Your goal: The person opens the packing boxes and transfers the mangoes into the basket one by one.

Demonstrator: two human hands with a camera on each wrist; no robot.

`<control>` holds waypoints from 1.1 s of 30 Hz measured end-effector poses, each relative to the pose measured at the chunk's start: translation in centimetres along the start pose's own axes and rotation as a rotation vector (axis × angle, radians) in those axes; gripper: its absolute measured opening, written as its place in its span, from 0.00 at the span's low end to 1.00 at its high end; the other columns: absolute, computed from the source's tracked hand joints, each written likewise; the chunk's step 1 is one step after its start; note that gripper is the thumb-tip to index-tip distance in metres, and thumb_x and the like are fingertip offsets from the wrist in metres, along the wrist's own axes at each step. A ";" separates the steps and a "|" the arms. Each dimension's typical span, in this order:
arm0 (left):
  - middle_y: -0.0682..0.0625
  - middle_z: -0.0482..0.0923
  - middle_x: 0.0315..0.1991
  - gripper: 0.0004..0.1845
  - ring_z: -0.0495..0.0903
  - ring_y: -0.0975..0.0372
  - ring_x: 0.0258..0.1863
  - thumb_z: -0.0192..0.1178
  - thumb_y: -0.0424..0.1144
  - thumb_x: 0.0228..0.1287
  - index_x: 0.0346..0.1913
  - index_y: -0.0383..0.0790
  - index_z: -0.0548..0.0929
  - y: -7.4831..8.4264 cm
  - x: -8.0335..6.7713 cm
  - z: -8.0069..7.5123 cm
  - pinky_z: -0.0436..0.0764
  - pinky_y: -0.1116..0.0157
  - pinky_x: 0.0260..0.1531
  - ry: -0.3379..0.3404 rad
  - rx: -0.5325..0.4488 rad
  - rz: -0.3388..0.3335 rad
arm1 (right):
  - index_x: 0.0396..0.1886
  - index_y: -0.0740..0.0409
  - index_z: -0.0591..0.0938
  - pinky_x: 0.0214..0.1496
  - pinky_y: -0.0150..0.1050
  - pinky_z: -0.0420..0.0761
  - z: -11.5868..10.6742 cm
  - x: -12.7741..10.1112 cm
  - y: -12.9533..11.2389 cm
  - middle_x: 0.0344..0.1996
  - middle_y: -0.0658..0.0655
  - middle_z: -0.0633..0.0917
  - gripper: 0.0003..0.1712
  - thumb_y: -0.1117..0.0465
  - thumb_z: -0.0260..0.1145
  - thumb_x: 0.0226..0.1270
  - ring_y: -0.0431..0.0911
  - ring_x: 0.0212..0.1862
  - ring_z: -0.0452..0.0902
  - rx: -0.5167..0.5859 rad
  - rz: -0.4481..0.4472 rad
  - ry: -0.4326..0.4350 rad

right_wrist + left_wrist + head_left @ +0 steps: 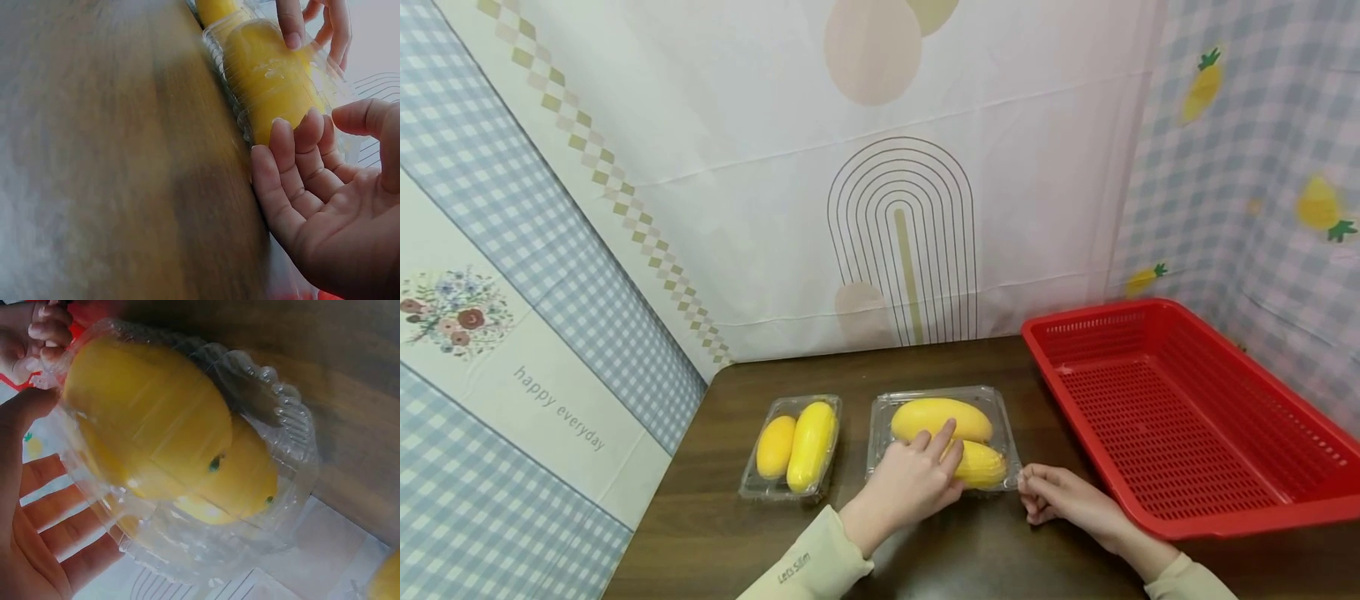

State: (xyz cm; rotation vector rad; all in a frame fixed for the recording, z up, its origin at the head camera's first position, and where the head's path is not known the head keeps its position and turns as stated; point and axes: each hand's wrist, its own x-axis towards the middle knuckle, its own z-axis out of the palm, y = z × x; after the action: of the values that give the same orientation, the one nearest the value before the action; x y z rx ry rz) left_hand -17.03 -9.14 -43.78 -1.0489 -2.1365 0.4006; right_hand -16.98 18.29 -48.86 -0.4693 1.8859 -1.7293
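Note:
A clear plastic clamshell box (880,408) lies on the table with two yellow fruits inside: a smooth oblong one (925,414) at the back and a ribbed one (988,467) in front. My left hand (917,473) rests over the lid, fingers spread and touching the top. At the box's right front corner, my right hand (1052,493) has curled fingers and pinches the plastic edge between thumb and forefinger. Close up in the right wrist view, the right hand (331,194) is at the end of the box. Part of the ribbed fruit is hidden by the left hand.
Left of it on the brown table (700,525) stands a second clear box (752,483), holding an orange-yellow oval fruit (776,447) and a long yellow one (812,447). A large red plastic basket (1120,475) stands at the right, near the right forearm. Patterned cloth (760,233) hangs behind.

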 end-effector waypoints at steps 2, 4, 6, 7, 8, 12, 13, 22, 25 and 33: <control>0.49 0.84 0.52 0.25 0.83 0.60 0.34 0.61 0.61 0.61 0.52 0.48 0.87 0.0 0.1 0.0 0.77 0.65 0.17 -0.006 0.012 0.005 | 0.37 0.61 0.73 0.44 0.43 0.83 0.0 0.0 0.1 0.30 0.54 0.76 0.14 0.56 0.50 0.82 0.46 0.37 0.77 0.001 -0.001 0.000; 0.50 0.85 0.49 0.24 0.82 0.61 0.32 0.61 0.60 0.61 0.51 0.48 0.87 0.1 0.2 -0.1 0.76 0.65 0.15 -0.009 0.020 0.013 | 0.38 0.61 0.73 0.44 0.43 0.83 0.0 0.0 0.1 0.30 0.54 0.76 0.14 0.56 0.50 0.82 0.46 0.37 0.77 0.002 -0.002 0.000; 0.50 0.86 0.47 0.23 0.82 0.60 0.31 0.60 0.59 0.61 0.51 0.47 0.87 0.1 0.3 -0.2 0.76 0.65 0.14 -0.011 0.026 0.021 | 0.38 0.61 0.73 0.44 0.43 0.83 0.0 0.0 0.1 0.30 0.54 0.76 0.14 0.56 0.50 0.82 0.46 0.37 0.77 0.002 -0.003 0.000; 0.50 0.86 0.47 0.23 0.82 0.60 0.31 0.60 0.58 0.62 0.51 0.47 0.88 0.1 0.3 -0.2 0.76 0.65 0.14 -0.010 0.030 0.026 | 0.38 0.61 0.73 0.44 0.43 0.83 0.0 -0.1 0.1 0.30 0.54 0.76 0.14 0.56 0.50 0.82 0.46 0.37 0.77 0.002 -0.002 0.000; 0.50 0.87 0.46 0.23 0.83 0.60 0.31 0.59 0.57 0.62 0.51 0.47 0.88 0.1 0.3 -0.2 0.77 0.65 0.14 -0.006 0.033 0.030 | 0.38 0.61 0.73 0.44 0.43 0.83 0.0 -0.1 0.1 0.30 0.54 0.76 0.14 0.56 0.50 0.81 0.46 0.37 0.78 0.003 -0.002 0.000; 0.49 0.88 0.44 0.22 0.85 0.58 0.30 0.59 0.55 0.61 0.49 0.45 0.89 -0.1 0.6 -0.2 0.79 0.64 0.15 0.047 0.039 0.040 | 0.38 0.62 0.73 0.44 0.43 0.83 0.0 -0.1 0.1 0.30 0.54 0.76 0.14 0.57 0.50 0.81 0.46 0.37 0.77 0.003 -0.004 0.004; 0.50 0.88 0.43 0.21 0.86 0.58 0.30 0.59 0.54 0.60 0.48 0.44 0.89 -0.2 0.7 -0.2 0.80 0.63 0.15 0.062 0.037 0.039 | 0.38 0.63 0.73 0.44 0.43 0.83 0.0 -0.1 0.1 0.30 0.54 0.76 0.14 0.57 0.50 0.81 0.46 0.37 0.78 0.002 -0.006 0.006; 0.52 0.88 0.38 0.20 0.84 0.62 0.24 0.63 0.51 0.55 0.45 0.42 0.90 -1.3 1.3 -0.3 0.80 0.64 0.16 0.159 -0.026 0.002 | 0.38 0.64 0.73 0.43 0.43 0.83 -0.1 -0.2 0.0 0.30 0.54 0.76 0.14 0.58 0.50 0.80 0.47 0.36 0.79 0.000 -0.011 0.019; 0.53 0.88 0.37 0.20 0.85 0.63 0.23 0.65 0.51 0.54 0.44 0.42 0.90 -1.8 1.5 -0.4 0.81 0.65 0.17 0.177 -0.053 -0.009 | 0.38 0.64 0.73 0.43 0.43 0.83 -0.1 -0.1 0.0 0.30 0.54 0.76 0.14 0.58 0.50 0.81 0.47 0.36 0.78 0.002 -0.005 0.021; 0.52 0.89 0.37 0.18 0.86 0.65 0.25 0.70 0.48 0.52 0.43 0.41 0.90 -3.1 1.9 -0.8 0.80 0.65 0.18 0.180 -0.194 -0.037 | 0.39 0.65 0.73 0.43 0.43 0.83 0.1 -0.1 -0.1 0.30 0.54 0.76 0.14 0.57 0.50 0.81 0.47 0.36 0.77 0.002 0.008 0.024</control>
State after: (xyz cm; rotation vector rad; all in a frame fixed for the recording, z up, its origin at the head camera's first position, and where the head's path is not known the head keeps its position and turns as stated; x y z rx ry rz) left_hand -19.00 -9.62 -40.69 -1.1072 -2.0589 0.0781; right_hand -16.87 18.24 -48.77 -0.4420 1.8999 -1.7391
